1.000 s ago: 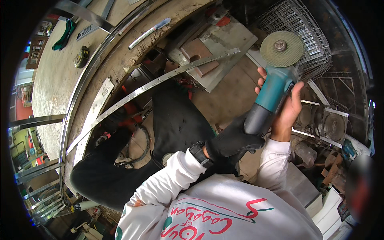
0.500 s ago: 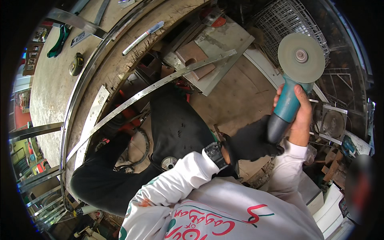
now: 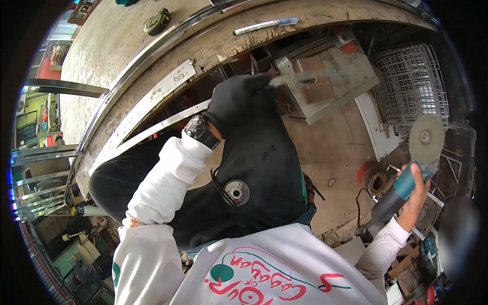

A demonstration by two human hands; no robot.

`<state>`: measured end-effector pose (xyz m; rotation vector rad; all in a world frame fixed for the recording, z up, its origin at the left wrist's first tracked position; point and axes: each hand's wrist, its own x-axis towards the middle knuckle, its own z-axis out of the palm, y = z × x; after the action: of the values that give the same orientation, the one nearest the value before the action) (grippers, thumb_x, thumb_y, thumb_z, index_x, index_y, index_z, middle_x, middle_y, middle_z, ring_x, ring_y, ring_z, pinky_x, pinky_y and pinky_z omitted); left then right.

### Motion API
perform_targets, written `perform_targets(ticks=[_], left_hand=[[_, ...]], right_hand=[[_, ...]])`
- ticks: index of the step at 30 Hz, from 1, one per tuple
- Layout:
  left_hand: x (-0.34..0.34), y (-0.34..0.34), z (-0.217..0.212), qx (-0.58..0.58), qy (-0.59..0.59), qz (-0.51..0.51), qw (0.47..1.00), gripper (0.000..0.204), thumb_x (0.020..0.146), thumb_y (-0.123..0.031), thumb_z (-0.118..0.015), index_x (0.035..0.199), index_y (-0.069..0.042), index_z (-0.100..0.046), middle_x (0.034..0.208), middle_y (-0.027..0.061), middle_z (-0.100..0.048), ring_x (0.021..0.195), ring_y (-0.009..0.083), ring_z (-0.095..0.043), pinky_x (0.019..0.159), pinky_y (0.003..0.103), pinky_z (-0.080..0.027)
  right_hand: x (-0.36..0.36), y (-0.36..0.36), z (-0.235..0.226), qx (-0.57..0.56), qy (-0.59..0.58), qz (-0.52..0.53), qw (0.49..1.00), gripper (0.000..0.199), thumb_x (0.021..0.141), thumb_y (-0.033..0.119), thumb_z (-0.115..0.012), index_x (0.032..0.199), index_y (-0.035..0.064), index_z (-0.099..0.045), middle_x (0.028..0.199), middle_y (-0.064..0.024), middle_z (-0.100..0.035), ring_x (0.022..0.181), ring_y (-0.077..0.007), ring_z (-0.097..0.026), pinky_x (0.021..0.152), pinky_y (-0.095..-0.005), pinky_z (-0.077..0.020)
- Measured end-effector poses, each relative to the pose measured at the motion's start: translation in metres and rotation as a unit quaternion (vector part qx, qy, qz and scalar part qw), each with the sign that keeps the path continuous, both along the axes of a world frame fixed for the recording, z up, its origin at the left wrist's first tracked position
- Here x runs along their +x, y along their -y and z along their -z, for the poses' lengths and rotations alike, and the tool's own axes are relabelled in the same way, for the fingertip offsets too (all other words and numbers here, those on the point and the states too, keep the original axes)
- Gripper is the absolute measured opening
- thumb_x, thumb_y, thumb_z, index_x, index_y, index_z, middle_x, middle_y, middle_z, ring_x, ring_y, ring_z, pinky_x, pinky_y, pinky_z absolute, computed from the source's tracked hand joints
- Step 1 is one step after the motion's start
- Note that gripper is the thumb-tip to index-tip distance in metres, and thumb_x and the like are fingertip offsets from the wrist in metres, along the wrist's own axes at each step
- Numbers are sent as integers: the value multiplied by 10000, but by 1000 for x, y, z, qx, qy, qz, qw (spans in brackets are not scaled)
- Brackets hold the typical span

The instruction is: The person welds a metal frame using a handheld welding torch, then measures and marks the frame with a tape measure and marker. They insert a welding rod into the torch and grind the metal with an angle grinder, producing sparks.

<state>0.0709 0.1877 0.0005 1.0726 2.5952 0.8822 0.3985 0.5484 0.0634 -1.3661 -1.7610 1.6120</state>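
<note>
My left hand (image 3: 238,101), in a black glove, is closed round a long perforated metal strip (image 3: 178,118). The strip passes over my lap, and its far end is smeared by motion. At the right, my bare right hand (image 3: 416,195) grips a teal and black angle grinder (image 3: 401,187) by its body. The grinder points away from me, its pale round disc (image 3: 426,141) facing up and well apart from the strip. On my dark trousers rests a small cutting disc (image 3: 237,193).
A curved wooden bench (image 3: 96,76) spans the left and far side, carrying a marker (image 3: 265,25), a tape measure (image 3: 156,22) and bent metal bars. A metal plate (image 3: 351,84) lies ahead. Wire mesh (image 3: 409,84) stands at the far right, near a reddish spool (image 3: 375,180).
My left hand has left the grinder's rear end and taken hold of the metal strip. The grinder has moved right and nearer in my right hand. The whole view has shifted.
</note>
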Motion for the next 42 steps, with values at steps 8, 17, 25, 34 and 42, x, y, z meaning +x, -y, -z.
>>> perform_targets(ticks=[8, 17, 25, 34, 42], left_hand=[[-19, 2, 34, -22, 84, 26, 996, 356, 940, -373, -701, 1195, -128, -750, 1003, 173, -760, 946, 383, -730, 814, 447, -571], [-31, -51, 15, -11, 287, 62, 956, 294, 997, -256, -635, 1197, -63, -730, 903, 137, -745, 811, 305, -714, 753, 387, -559], [-61, -81, 63, 68, 99, 193, 974, 227, 1003, -231, -636, 1054, -36, -742, 821, 131, -710, 693, 252, -666, 680, 352, -546], [-48, -87, 34, -46, 368, 58, 927, 386, 1028, -433, -651, 908, -79, -747, 663, -22, -616, 463, 70, -507, 417, 273, -395], [-31, -96, 17, -86, 393, 40, 915, 349, 1027, -329, -700, 1117, 2, -764, 810, 3, -715, 702, 27, -602, 622, 240, -490]], right_hand=[[-39, 43, 26, -58, 6, -59, 997, 494, 796, 167, -857, 1193, 14, -607, 919, -114, -700, 704, -216, -708, 633, -340, -594], [-74, 44, 32, -30, 13, -168, 985, 718, 752, 193, -894, 1341, 2, -531, 1025, -92, -685, 783, -173, -684, 708, -326, -592], [-106, 21, 55, 23, -29, -302, 953, 912, 734, 239, -907, 1481, -16, -450, 1320, -135, -620, 1186, -216, -601, 1037, -364, -483], [-139, 17, 64, 9, -27, -334, 942, 935, 720, 256, -903, 1475, -29, -429, 1287, -138, -630, 1167, -215, -610, 1035, -353, -483], [-142, 19, 68, 29, -31, -346, 937, 903, 718, 249, -897, 1447, -31, -444, 1258, -138, -644, 1153, -217, -621, 1031, -353, -484]])
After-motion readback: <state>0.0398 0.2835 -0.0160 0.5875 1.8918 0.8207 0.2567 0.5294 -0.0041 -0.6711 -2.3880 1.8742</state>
